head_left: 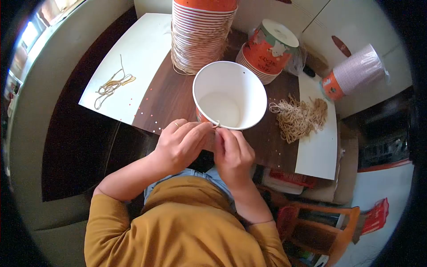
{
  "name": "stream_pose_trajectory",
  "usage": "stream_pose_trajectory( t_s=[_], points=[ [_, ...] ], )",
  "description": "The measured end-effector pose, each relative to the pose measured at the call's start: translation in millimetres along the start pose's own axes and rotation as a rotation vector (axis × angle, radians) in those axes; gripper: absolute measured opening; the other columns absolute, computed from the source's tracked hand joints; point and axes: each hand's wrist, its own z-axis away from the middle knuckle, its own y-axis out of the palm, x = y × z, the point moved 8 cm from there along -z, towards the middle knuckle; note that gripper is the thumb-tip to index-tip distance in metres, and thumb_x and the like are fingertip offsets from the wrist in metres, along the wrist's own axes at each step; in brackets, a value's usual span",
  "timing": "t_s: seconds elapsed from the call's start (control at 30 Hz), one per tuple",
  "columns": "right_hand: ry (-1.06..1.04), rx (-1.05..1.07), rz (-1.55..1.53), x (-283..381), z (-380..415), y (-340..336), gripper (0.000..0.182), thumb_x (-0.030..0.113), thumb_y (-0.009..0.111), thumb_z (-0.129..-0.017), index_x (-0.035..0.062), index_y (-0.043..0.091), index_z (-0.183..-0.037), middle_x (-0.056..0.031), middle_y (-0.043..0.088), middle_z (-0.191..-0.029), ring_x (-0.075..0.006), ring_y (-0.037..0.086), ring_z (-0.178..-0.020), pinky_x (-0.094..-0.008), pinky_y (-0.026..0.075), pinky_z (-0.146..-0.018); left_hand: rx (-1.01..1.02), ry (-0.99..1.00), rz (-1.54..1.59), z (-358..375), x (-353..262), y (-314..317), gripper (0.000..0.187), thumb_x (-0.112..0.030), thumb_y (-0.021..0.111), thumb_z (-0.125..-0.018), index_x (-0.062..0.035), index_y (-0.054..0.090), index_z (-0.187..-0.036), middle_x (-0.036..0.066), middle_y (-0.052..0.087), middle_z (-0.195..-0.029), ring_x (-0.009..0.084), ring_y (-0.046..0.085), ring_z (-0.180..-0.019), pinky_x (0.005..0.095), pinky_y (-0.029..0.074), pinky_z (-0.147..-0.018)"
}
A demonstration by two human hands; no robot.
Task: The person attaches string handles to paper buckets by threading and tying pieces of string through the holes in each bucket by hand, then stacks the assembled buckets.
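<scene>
A large white paper bucket (pixel 229 79) stands at the table's front edge, its open mouth tilted towards me. One small punched hole shows in its far wall. At the near rim, a thin beige cord (pixel 217 124) forms a small loop over the edge. My left hand (pixel 181 143) pinches at this cord from the left, fingers closed. From the right, my right hand (pixel 234 153) is closed at the same spot, thumb and forefinger pressed together by the cord. The cord's ends are hidden by my fingers.
A tall stack of nested buckets (pixel 202 40) with cords stands behind. More buckets (pixel 269 53) sit upside down at the back right, near a wrapped stack (pixel 353 73). A cord pile (pixel 302 118) lies right, loose cords (pixel 113 86) left, and small paper dots are scattered about.
</scene>
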Motion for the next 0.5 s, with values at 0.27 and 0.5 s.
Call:
stream_pose_trajectory(
  t_s=[0.27,0.5],
  points=[
    [0.286,0.045,-0.467,-19.3,-1.8,33.6,0.016,0.004,0.058,-0.088,-0.0013,0.063,-0.102,-0.0135,0.067,-0.089,-0.0251,0.067,-0.078,-0.0329,0.054,-0.068,-0.035,-1.097,1.121,45.9,55.9,39.5,0.019,-0.001,0.069,-0.082,0.0011,0.057,-0.098,0.007,0.067,-0.091,0.0106,0.064,-0.081,0.0242,0.053,-0.073],
    [0.895,0.248,-1.658,-13.3,14.3,74.9,0.021,0.011,0.058,-0.091,0.0007,0.066,-0.108,-0.0094,0.066,-0.109,-0.0168,0.064,-0.096,-0.0338,0.052,-0.087,-0.125,-1.048,1.052,52.6,61.7,28.5,0.021,0.003,0.068,-0.082,0.0013,0.054,-0.097,0.009,0.066,-0.094,0.0127,0.064,-0.085,0.0255,0.054,-0.077]
  ],
)
